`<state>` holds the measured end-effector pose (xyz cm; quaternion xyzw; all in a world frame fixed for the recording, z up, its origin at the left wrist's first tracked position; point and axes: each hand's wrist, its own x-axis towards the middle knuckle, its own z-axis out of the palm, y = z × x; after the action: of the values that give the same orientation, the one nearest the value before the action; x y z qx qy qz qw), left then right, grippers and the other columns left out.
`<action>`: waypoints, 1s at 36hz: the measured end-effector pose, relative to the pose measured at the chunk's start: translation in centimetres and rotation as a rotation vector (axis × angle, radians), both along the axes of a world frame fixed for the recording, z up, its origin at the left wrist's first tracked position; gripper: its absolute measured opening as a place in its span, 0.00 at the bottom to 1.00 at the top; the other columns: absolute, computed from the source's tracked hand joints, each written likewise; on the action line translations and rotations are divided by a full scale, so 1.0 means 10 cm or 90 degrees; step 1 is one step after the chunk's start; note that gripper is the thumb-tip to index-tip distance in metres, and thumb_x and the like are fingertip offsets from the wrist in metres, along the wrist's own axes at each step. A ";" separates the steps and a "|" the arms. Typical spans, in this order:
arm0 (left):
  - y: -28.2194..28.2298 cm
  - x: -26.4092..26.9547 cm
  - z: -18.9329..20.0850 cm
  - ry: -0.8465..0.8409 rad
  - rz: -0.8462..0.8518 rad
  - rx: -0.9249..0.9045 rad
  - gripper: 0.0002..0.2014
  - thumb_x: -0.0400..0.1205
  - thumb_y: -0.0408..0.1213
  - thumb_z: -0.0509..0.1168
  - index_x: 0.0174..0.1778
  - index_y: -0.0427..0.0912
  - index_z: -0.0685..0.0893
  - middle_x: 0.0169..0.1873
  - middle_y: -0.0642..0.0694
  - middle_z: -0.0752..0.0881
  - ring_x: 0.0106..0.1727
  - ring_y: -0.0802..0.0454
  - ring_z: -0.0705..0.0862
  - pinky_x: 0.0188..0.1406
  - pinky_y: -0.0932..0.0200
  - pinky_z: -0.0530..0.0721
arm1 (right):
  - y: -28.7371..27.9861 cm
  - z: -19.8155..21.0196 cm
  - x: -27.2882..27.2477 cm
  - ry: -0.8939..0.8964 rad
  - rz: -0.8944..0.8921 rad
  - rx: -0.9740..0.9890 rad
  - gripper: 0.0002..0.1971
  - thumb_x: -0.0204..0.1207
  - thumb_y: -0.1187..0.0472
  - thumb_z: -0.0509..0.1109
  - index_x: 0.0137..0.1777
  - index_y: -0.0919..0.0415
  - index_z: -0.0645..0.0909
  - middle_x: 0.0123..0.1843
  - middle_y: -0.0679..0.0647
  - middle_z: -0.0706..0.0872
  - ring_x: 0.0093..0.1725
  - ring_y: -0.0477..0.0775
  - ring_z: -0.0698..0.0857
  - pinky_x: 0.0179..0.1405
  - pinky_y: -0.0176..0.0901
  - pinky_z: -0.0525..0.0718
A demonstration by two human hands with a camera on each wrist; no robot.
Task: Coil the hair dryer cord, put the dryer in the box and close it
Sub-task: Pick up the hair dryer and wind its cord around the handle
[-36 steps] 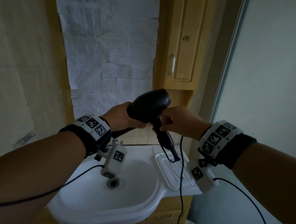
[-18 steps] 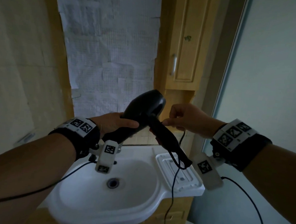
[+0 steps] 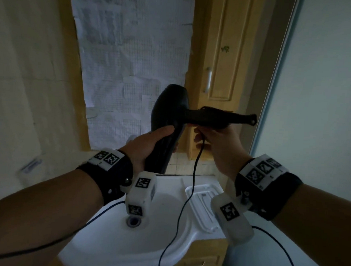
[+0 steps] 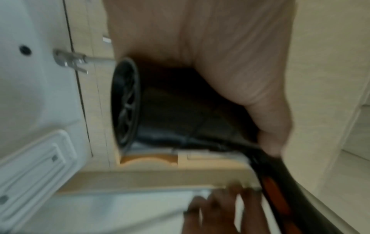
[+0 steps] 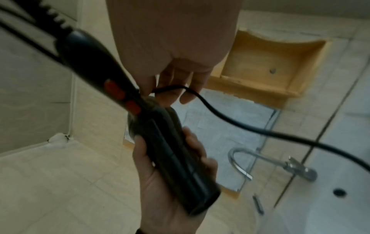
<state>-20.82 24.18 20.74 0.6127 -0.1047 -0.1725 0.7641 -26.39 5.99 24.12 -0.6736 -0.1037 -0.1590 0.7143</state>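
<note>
Both hands work above the sink (image 3: 112, 243): left hand (image 3: 149, 145) clamps the hair dryer (image 3: 169, 110), right hand (image 3: 216, 143) pinches its cord (image 3: 189, 194). From the left wrist, blur hides detail. From the right wrist, the slack cord could slip loose or snag the tap (image 5: 260, 159).

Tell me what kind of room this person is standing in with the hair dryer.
Most likely a small bathroom: a white washbasin with a drain sits below the hands, a metal tap is mounted behind it, and the walls are tiled, with a wooden wall cabinet alongside.
</note>
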 end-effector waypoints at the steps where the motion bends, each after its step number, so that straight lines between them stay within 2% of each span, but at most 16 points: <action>1: -0.04 -0.01 0.01 -0.012 0.010 -0.003 0.36 0.61 0.56 0.78 0.62 0.39 0.84 0.49 0.40 0.89 0.48 0.48 0.87 0.47 0.53 0.84 | 0.02 -0.03 0.01 -0.001 -0.006 0.029 0.11 0.81 0.70 0.62 0.47 0.56 0.83 0.41 0.57 0.85 0.33 0.50 0.83 0.36 0.45 0.81; 4: -0.14 -0.05 0.02 -0.061 0.046 -0.012 0.32 0.66 0.55 0.76 0.62 0.39 0.85 0.46 0.41 0.88 0.49 0.47 0.85 0.52 0.51 0.83 | 0.10 -0.08 0.02 0.021 0.007 0.107 0.14 0.80 0.70 0.64 0.42 0.51 0.84 0.36 0.48 0.86 0.36 0.49 0.85 0.38 0.43 0.83; 7: -0.20 -0.03 0.03 -0.128 0.122 0.002 0.35 0.62 0.59 0.78 0.61 0.44 0.84 0.46 0.42 0.90 0.51 0.46 0.87 0.51 0.50 0.85 | 0.14 -0.11 0.00 0.062 0.066 0.099 0.16 0.79 0.71 0.65 0.55 0.47 0.82 0.39 0.49 0.84 0.38 0.49 0.85 0.38 0.45 0.84; 10: -0.19 0.06 0.04 -0.188 0.211 0.037 0.39 0.56 0.65 0.77 0.61 0.50 0.84 0.48 0.44 0.91 0.53 0.45 0.88 0.59 0.44 0.85 | 0.14 -0.14 -0.05 0.107 0.155 0.002 0.32 0.77 0.72 0.65 0.69 0.32 0.72 0.39 0.53 0.79 0.34 0.49 0.79 0.38 0.48 0.83; 12: -0.16 0.10 0.04 -0.224 0.252 0.089 0.41 0.53 0.69 0.77 0.60 0.54 0.84 0.49 0.47 0.91 0.53 0.46 0.89 0.61 0.41 0.84 | 0.15 -0.15 -0.05 0.129 0.185 -0.048 0.39 0.76 0.72 0.64 0.73 0.26 0.65 0.32 0.52 0.75 0.28 0.48 0.73 0.32 0.45 0.77; 14: -0.12 0.14 0.03 -0.266 0.279 0.142 0.42 0.52 0.71 0.76 0.61 0.55 0.82 0.49 0.49 0.91 0.52 0.49 0.89 0.59 0.41 0.85 | 0.16 -0.16 -0.01 0.143 0.163 -0.076 0.40 0.76 0.72 0.64 0.77 0.29 0.62 0.26 0.50 0.71 0.24 0.47 0.69 0.25 0.42 0.70; 18: -0.09 0.12 0.04 -0.344 0.332 0.239 0.38 0.61 0.62 0.77 0.63 0.48 0.76 0.50 0.52 0.86 0.51 0.53 0.85 0.47 0.55 0.83 | 0.15 -0.13 0.04 0.199 0.113 -0.140 0.31 0.75 0.71 0.64 0.76 0.44 0.69 0.27 0.51 0.72 0.24 0.46 0.69 0.23 0.39 0.67; 20: -0.08 0.11 0.04 -0.380 0.349 0.278 0.35 0.66 0.53 0.79 0.64 0.46 0.73 0.48 0.54 0.82 0.49 0.55 0.83 0.43 0.60 0.78 | 0.17 -0.10 0.02 0.222 0.116 -0.167 0.24 0.76 0.72 0.64 0.68 0.50 0.75 0.26 0.51 0.72 0.22 0.46 0.68 0.21 0.39 0.67; 21: -0.07 0.11 0.03 -0.400 0.353 0.293 0.34 0.67 0.51 0.80 0.65 0.46 0.72 0.47 0.55 0.82 0.48 0.56 0.82 0.42 0.62 0.77 | 0.17 -0.08 0.01 0.228 0.125 -0.177 0.18 0.76 0.72 0.63 0.60 0.51 0.76 0.26 0.52 0.71 0.22 0.47 0.67 0.21 0.39 0.66; 23: -0.05 0.11 0.02 -0.440 0.348 0.320 0.34 0.66 0.49 0.80 0.64 0.47 0.72 0.45 0.58 0.81 0.45 0.61 0.81 0.38 0.67 0.76 | 0.18 -0.05 0.00 0.238 0.134 -0.201 0.12 0.77 0.73 0.61 0.48 0.53 0.73 0.26 0.52 0.69 0.22 0.47 0.65 0.21 0.38 0.65; 25: -0.03 0.11 0.00 -0.474 0.335 0.349 0.35 0.66 0.49 0.81 0.64 0.49 0.71 0.44 0.60 0.80 0.44 0.63 0.81 0.36 0.70 0.75 | 0.17 0.00 0.01 0.262 0.157 -0.193 0.08 0.80 0.71 0.58 0.50 0.58 0.71 0.23 0.51 0.71 0.19 0.46 0.66 0.19 0.36 0.66; 27: -0.01 0.12 0.00 -0.494 0.325 0.382 0.37 0.65 0.50 0.81 0.66 0.49 0.71 0.47 0.56 0.81 0.47 0.58 0.82 0.38 0.67 0.76 | 0.16 0.04 0.02 0.273 0.153 -0.200 0.06 0.82 0.68 0.57 0.54 0.59 0.72 0.20 0.48 0.72 0.17 0.44 0.68 0.17 0.33 0.68; 31: 0.06 0.13 0.02 -0.512 0.289 0.464 0.39 0.64 0.52 0.81 0.68 0.50 0.70 0.50 0.55 0.82 0.51 0.54 0.83 0.47 0.57 0.81 | 0.10 0.05 0.04 0.197 0.034 -0.364 0.09 0.80 0.62 0.67 0.54 0.66 0.85 0.26 0.52 0.75 0.22 0.46 0.71 0.23 0.35 0.69; 34: 0.11 0.13 0.03 -0.531 0.242 0.529 0.40 0.64 0.54 0.80 0.69 0.50 0.70 0.50 0.55 0.82 0.50 0.54 0.83 0.45 0.58 0.80 | 0.04 0.07 0.04 0.175 0.013 -0.400 0.10 0.77 0.61 0.71 0.52 0.68 0.87 0.34 0.59 0.81 0.31 0.51 0.76 0.30 0.36 0.73; 36: 0.12 0.12 0.06 -0.540 0.215 0.554 0.40 0.64 0.54 0.80 0.70 0.50 0.71 0.50 0.56 0.81 0.50 0.56 0.82 0.46 0.60 0.78 | 0.00 0.08 0.05 0.171 -0.004 -0.464 0.10 0.76 0.60 0.70 0.52 0.65 0.88 0.36 0.57 0.84 0.30 0.47 0.77 0.27 0.32 0.72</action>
<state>-19.63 25.43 21.38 0.8907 -0.2204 0.1818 0.3537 -25.88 6.03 24.96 -0.8985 -0.0567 -0.0246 0.4345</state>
